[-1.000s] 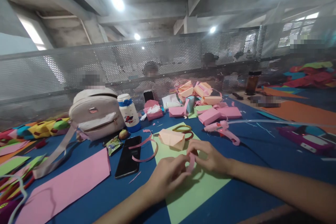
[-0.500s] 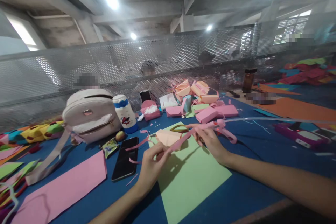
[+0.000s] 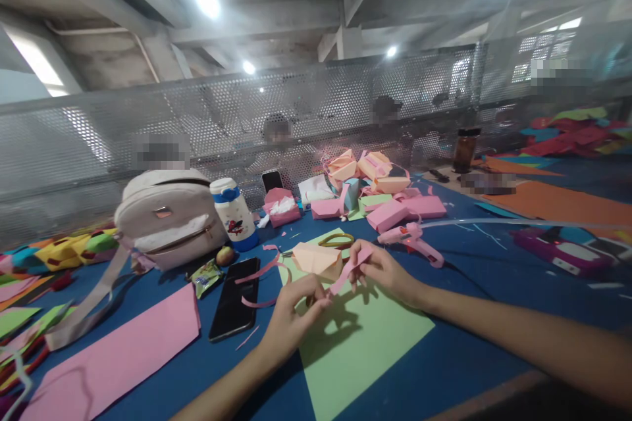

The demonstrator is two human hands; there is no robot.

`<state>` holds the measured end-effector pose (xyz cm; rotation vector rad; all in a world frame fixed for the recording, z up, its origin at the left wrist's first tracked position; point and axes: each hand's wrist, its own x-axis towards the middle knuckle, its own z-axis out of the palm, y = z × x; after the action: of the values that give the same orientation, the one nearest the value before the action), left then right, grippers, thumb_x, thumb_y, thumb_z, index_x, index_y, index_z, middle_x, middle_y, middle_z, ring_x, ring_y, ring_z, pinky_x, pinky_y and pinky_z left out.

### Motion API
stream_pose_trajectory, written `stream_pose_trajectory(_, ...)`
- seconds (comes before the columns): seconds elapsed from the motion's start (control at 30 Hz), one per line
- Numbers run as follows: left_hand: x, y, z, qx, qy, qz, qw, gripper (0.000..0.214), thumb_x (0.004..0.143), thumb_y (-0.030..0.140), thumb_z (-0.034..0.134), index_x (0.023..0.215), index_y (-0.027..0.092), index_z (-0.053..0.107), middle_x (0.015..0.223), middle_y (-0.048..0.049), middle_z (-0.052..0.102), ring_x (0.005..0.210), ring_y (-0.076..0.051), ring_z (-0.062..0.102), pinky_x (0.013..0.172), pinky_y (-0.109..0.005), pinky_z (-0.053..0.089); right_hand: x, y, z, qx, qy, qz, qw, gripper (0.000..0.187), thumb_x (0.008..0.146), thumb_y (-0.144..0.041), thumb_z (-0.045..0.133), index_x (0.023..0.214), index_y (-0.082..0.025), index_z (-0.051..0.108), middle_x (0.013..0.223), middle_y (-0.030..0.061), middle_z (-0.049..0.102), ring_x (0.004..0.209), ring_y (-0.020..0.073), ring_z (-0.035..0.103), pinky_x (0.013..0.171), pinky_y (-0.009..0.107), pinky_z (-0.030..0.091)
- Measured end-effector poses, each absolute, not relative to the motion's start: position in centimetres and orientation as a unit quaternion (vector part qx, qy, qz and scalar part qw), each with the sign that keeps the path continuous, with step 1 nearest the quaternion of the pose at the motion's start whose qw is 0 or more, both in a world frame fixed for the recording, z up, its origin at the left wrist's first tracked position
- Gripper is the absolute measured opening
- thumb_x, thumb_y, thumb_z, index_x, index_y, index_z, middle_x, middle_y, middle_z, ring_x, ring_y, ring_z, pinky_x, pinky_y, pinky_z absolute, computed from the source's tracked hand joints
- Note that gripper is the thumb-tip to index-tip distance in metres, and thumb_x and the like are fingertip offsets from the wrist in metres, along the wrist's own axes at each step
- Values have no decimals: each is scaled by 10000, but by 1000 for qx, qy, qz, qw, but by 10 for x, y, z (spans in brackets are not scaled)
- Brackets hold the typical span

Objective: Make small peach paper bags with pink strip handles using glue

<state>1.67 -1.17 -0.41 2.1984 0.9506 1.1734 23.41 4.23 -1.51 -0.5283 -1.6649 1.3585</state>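
Above a light green sheet (image 3: 363, 355), my left hand (image 3: 296, 316) and my right hand (image 3: 382, 273) hold a pink paper strip (image 3: 344, 281) between them. The left fingers pinch its lower end, and the right fingers grip it near the upper end. The strip bends in a shallow curve. Just behind it lies a folded peach paper piece (image 3: 316, 258) on the green sheet. Yellow-handled scissors (image 3: 340, 239) rest at the sheet's far edge, partly hidden by the peach paper. A pink glue gun (image 3: 412, 240) lies to the right, past my right hand.
A black phone (image 3: 234, 299) and curled pink strips (image 3: 261, 302) lie left of my left hand. Beyond stand a white bottle (image 3: 234, 217) and a pale backpack (image 3: 165, 217). Folded pink boxes (image 3: 390, 214) sit behind the glue gun; a large pink sheet (image 3: 118, 355) is at left.
My right hand has slid along the strip and drawn in toward my left hand, away from the glue gun. The strip, taut before, now curves.
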Motion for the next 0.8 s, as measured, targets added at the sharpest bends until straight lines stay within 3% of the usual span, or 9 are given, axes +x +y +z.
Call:
stream_pose_trajectory(0.13, 15, -6, -8, 757, 415, 434, 257, 354, 967, 381, 484, 681, 176, 519, 661, 4, 529, 622, -131, 477, 605, -233, 361, 234, 40, -12, -162, -675, 568, 443, 140, 930, -322, 537, 931, -191, 487, 830, 50, 710, 800, 174, 683, 653, 267, 438)
stream_pose_trajectory(0.33, 18, -2, -12, 714, 451, 462, 273, 155, 908, 325, 569, 924, 173, 588, 730, 16, 561, 638, -126, 519, 613, -219, 401, 236, 40, -15, -208, -699, 540, 419, 321, 974, -452, 521, 805, -179, 526, 688, -12, 592, 607, 120, 566, 584, 248, 403)
stream_pose_trajectory(0.47, 19, -4, -9, 726, 430, 455, 286, 155, 920, 318, 566, 899, 173, 619, 762, -1, 608, 667, -128, 555, 627, -217, 420, 236, 38, -16, -236, -737, 499, 390, 386, 933, -489, 574, 719, -170, 532, 638, -43, 469, 570, 102, 454, 538, 228, 345)
stream_pose_trajectory(0.63, 19, -8, -4, 755, 404, 422, 296, 167, 936, 298, 562, 893, 169, 659, 814, -28, 662, 724, -143, 594, 670, -231, 446, 236, 34, -11, -234, -801, 439, 333, 335, 922, -432, 603, 731, -158, 577, 717, -14, 546, 673, 127, 500, 618, 235, 370)
stream_pose_trajectory(0.8, 20, -10, -3, 770, 393, 413, 287, 167, 939, 283, 562, 890, 167, 672, 827, -34, 675, 732, -146, 598, 682, -237, 453, 235, 36, -13, -242, -815, 413, 326, 347, 933, -451, 584, 744, -159, 589, 695, -16, 550, 648, 124, 478, 593, 228, 341)
